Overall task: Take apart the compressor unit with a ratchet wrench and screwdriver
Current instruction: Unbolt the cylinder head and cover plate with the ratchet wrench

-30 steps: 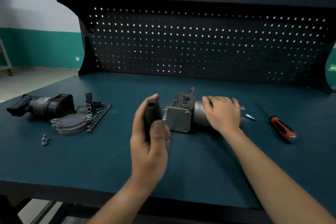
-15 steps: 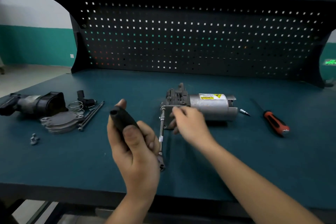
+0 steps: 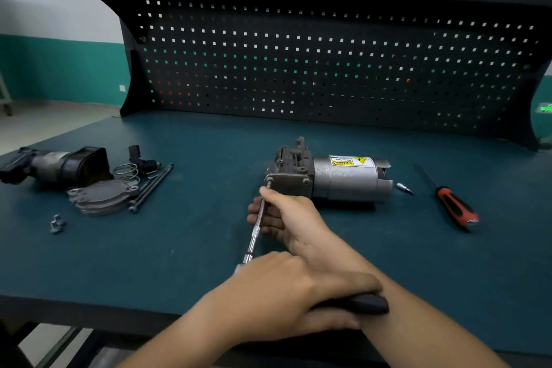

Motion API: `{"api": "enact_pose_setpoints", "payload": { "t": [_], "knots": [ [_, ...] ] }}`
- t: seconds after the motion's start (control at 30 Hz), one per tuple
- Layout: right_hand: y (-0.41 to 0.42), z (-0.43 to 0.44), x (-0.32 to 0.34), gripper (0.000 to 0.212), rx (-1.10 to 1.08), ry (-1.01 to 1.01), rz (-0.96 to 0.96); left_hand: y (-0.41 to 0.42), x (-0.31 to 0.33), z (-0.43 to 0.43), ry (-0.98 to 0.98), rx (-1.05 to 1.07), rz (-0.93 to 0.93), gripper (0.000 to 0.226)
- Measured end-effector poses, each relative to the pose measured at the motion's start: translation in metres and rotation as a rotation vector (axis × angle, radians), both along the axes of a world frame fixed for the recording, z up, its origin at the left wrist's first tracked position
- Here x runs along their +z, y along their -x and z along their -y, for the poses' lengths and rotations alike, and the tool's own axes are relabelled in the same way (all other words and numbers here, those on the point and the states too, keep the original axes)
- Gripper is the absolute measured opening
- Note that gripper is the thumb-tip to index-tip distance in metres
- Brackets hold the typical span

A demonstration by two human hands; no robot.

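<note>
Since half a second ago the left hand (image 3: 286,293) swung the ratchet wrench (image 3: 352,303) handle across to 3 o'clock, over the right forearm, fist closed around the black grip. The right hand (image 3: 283,218) slid back and now pinches the extension bar (image 3: 257,224), whose tip sits on a bolt at the compressor (image 3: 328,178) plate's upper-left corner. The compressor lies mid-tabletop (image 3: 209,233). The screwdriver (image 3: 454,207) rests at its 3 o'clock, well apart, with a loose bit (image 3: 404,188) between them. Removed parts (image 3: 98,191) are piled at 9 o'clock.
</note>
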State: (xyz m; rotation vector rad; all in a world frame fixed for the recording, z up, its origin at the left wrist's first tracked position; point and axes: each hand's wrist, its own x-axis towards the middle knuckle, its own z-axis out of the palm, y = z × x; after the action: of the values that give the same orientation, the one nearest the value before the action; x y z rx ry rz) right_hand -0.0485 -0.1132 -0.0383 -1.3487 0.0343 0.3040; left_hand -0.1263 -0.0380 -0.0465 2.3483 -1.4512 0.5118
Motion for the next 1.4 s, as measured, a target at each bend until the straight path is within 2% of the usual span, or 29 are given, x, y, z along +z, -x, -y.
{"api": "enact_pose_setpoints", "payload": {
  "t": [0.07,0.1,0.17,0.2,0.23,0.27,0.33,0.4,0.47,0.53,0.6,0.67,0.7,0.73,0.77,0.83,0.87,0.93,1.0,1.1,1.17,1.2,1.23,1.3,1.37,1.4],
  "knots": [
    [-0.002,0.001,-0.004,0.025,-0.008,-0.039,0.015,0.001,0.004,-0.002,0.342,-0.048,-0.037,0.033],
    [-0.003,0.002,-0.006,0.025,-0.001,-0.071,0.014,0.003,0.007,-0.001,0.608,-0.038,-0.064,0.027],
    [-0.004,0.004,-0.005,0.028,0.048,-0.139,-0.028,0.008,0.013,0.000,1.288,0.013,-0.183,0.011],
    [-0.005,0.004,-0.004,0.029,0.077,-0.171,-0.066,0.010,0.014,0.000,1.612,0.038,-0.256,0.022],
    [-0.005,0.004,-0.004,0.030,0.097,-0.195,-0.094,0.010,0.012,-0.001,1.845,0.072,-0.321,0.028],
    [-0.005,0.004,-0.004,0.029,0.108,-0.215,-0.107,0.010,0.010,-0.005,1.989,0.107,-0.353,0.029],
    [-0.004,0.004,-0.003,0.027,0.105,-0.237,-0.120,0.008,0.010,-0.010,2.075,0.087,-0.410,0.025],
    [-0.005,0.005,-0.003,0.026,0.096,-0.251,-0.112,0.007,0.011,-0.010,2.039,0.006,-0.416,0.016],
    [-0.006,0.007,-0.003,0.027,0.080,-0.254,-0.096,0.005,0.009,-0.008,1.858,-0.038,-0.361,0.010],
    [-0.008,0.006,-0.003,0.028,0.064,-0.258,-0.091,0.002,0.007,-0.008,1.479,-0.107,-0.315,0.014],
    [-0.008,0.004,-0.004,0.027,0.063,-0.247,-0.099,-0.001,0.005,-0.012,0.994,-0.078,-0.277,0.017],
    [-0.008,0.002,-0.004,0.027,0.064,-0.212,-0.101,-0.004,0.001,-0.013,0.484,0.023,-0.064,0.030],
    [-0.008,0.003,-0.006,0.026,0.057,-0.193,-0.085,-0.005,-0.001,-0.013,0.321,0.040,0.023,0.031],
    [-0.006,0.002,-0.006,0.024,0.046,-0.180,-0.062,-0.005,-0.003,-0.015,0.244,0.043,0.076,0.031],
    [-0.005,0.002,-0.007,0.023,0.034,-0.174,-0.048,-0.005,-0.006,-0.016,0.259,0.037,0.111,0.032],
    [-0.006,0.002,-0.008,0.025,0.038,-0.205,-0.059,-0.002,-0.012,-0.014,0.469,0.051,0.103,0.029],
    [-0.005,0.002,-0.006,0.028,0.050,-0.235,-0.085,0.000,-0.011,-0.011,0.660,0.091,0.058,0.028],
    [-0.004,0.004,-0.004,0.033,0.062,-0.292,-0.130,0.005,-0.006,0.001,1.192,0.104,-0.089,0.049],
    [-0.005,0.006,-0.005,0.033,0.066,-0.302,-0.133,0.005,0.002,0.014,1.549,0.050,-0.161,0.049],
    [-0.004,0.005,-0.005,0.031,0.021,-0.272,-0.132,0.002,0.008,0.030,1.720,0.085,-0.141,0.049],
    [-0.003,0.009,-0.003,0.030,0.022,-0.247,-0.121,0.002,0.007,0.033,1.645,0.136,-0.111,0.051],
    [-0.004,0.011,-0.004,0.030,0.028,-0.228,-0.097,0.001,0.007,0.031,1.471,0.170,-0.052,0.047],
    [-0.005,0.014,-0.005,0.031,0.027,-0.202,-0.063,-0.001,0.007,0.028,1.207,0.163,0.037,0.039],
    [-0.005,0.014,-0.004,0.029,0.038,-0.153,-0.025,-0.006,0.004,0.018,0.694,0.043,0.150,0.030],
    [-0.006,0.011,-0.004,0.025,0.047,-0.107,-0.036,-0.011,-0.001,0.003,0.383,-0.027,0.235,0.030],
    [-0.007,0.008,-0.004,0.024,0.045,-0.113,-0.038,-0.012,-0.003,-0.004,0.318,-0.022,0.271,0.028]
  ]
}}
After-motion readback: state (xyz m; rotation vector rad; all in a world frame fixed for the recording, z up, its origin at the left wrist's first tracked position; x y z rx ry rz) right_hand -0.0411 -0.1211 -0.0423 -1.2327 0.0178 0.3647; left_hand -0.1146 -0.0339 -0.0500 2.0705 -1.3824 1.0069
